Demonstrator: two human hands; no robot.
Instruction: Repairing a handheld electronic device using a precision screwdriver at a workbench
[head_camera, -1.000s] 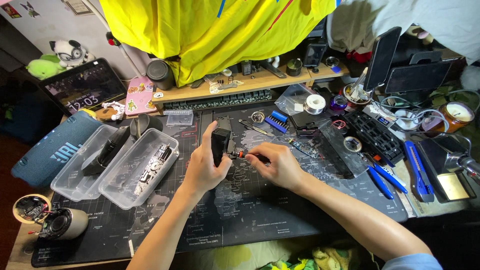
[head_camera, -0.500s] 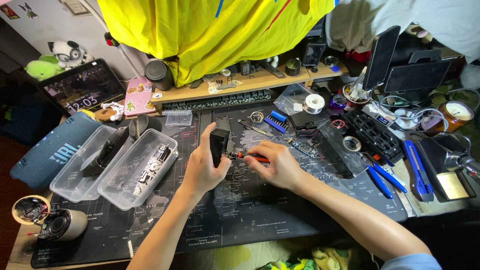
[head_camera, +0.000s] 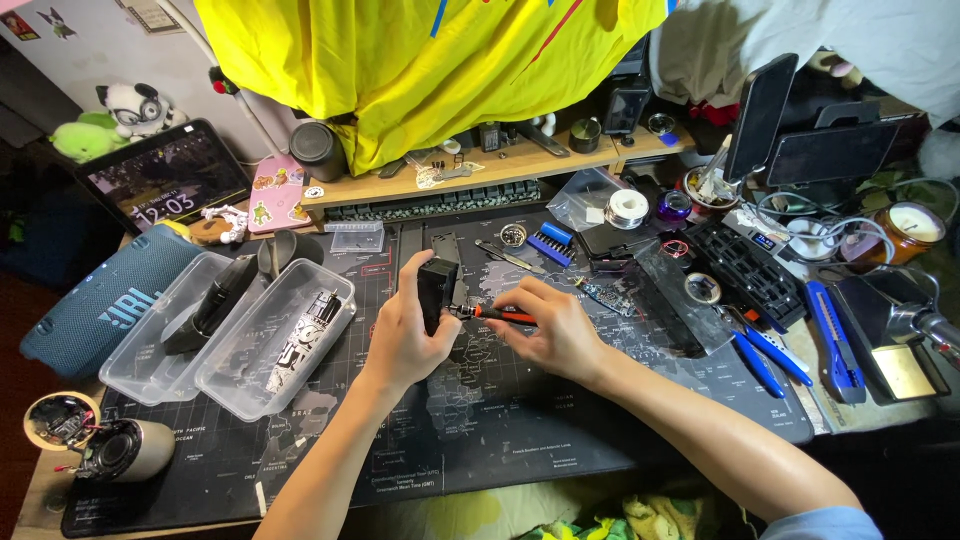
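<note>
My left hand (head_camera: 405, 330) grips a small black box-shaped device (head_camera: 436, 288), held upright over the dark work mat (head_camera: 520, 430). My right hand (head_camera: 550, 325) holds a thin screwdriver with a red-orange handle (head_camera: 500, 315); its tip touches the right side of the black device. Both hands sit near the mat's middle.
Two clear plastic trays (head_camera: 275, 340) with parts lie to the left, beside a blue cylindrical speaker (head_camera: 95, 310). A tablet (head_camera: 165, 180), wooden shelf (head_camera: 470, 170), blue bit holder (head_camera: 548, 245), solder roll (head_camera: 628, 208), blue-handled pliers (head_camera: 765, 350) and a candle jar (head_camera: 910, 228) crowd the edges.
Nothing has clearly moved; both hands stay on the device and screwdriver, with only slight shifts.
</note>
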